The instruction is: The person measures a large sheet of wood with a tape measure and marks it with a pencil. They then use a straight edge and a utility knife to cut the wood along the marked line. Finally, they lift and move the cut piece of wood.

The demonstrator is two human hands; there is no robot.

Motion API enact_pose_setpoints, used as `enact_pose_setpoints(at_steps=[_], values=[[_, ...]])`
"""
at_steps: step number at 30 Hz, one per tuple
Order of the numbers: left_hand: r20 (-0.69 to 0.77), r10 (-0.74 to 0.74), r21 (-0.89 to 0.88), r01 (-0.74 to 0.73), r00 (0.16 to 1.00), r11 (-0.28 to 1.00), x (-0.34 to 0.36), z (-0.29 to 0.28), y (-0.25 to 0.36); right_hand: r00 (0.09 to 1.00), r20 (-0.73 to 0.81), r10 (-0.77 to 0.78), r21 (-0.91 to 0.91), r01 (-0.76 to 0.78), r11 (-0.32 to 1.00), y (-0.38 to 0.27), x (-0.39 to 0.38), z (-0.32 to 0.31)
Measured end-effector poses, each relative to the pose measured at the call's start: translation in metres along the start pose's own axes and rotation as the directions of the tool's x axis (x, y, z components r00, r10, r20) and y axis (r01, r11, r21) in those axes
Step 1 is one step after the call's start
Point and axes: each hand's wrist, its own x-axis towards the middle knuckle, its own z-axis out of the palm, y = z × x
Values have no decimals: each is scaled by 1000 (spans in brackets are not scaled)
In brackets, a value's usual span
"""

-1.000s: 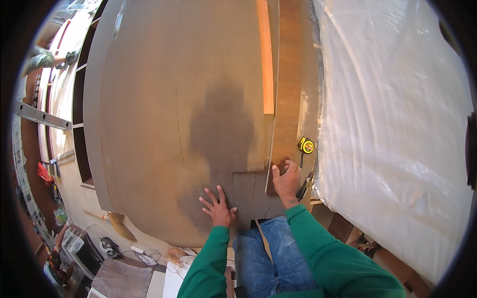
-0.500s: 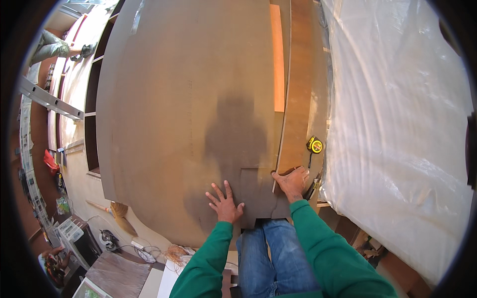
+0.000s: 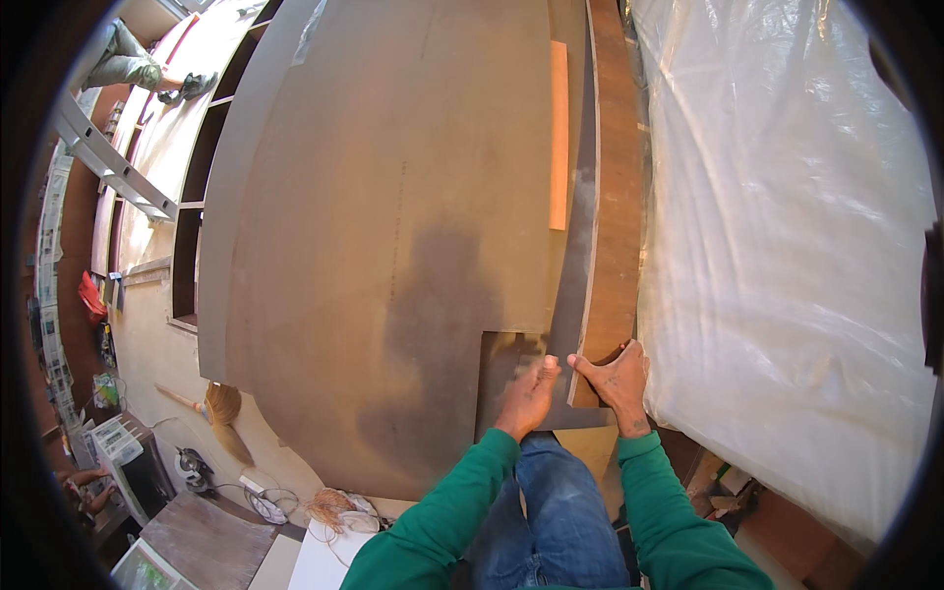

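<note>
My right hand (image 3: 615,379) grips the near end of a long brown board (image 3: 612,187), raised along the right side of a large brown sheet panel (image 3: 324,226). My left hand (image 3: 529,393) is curled beside it, thumb up, at the notched cut in the panel's near right corner; what its fingers hold, if anything, is hidden. An orange-tan wooden strip (image 3: 558,138) lies on the panel, left of the board. The yellow tape measure seen earlier is out of sight.
Wrapped white plastic (image 3: 767,246) fills the right. At left stand an open shelving frame (image 3: 187,265) and an aluminium ladder (image 3: 118,157); another person's legs (image 3: 128,69) show at upper left. A broom (image 3: 221,418), circular saw (image 3: 194,470) and cords lie at lower left.
My right hand and the board have shifted right, onto where the tape measure was, exposing grey surface. My left hand has gone from spread flat to curled, moving right and up.
</note>
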Motion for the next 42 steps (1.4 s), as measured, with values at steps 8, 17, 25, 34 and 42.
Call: enact_pose_setpoints(at_steps=[8,17,25,34,42], values=[[59,-8,-262,23,998,965,-17,50,-1,1000,-3,3,2,-3,1000,-19,-21,-13],[-273,55,260,19,960,965,-14,20,20,957,259,131,374,-225,900,3,13,-7],[-341,2,212,75,940,974,-6,30,16,914,362,181,593,-376,712,2,70,2],[-533,130,230,-5,836,973,17,23,-90,958,210,194,637,-284,716,28,110,86],[-661,-726,-691,224,191,688,-132,-87,-240,931,213,296,505,-364,783,59,128,102]])
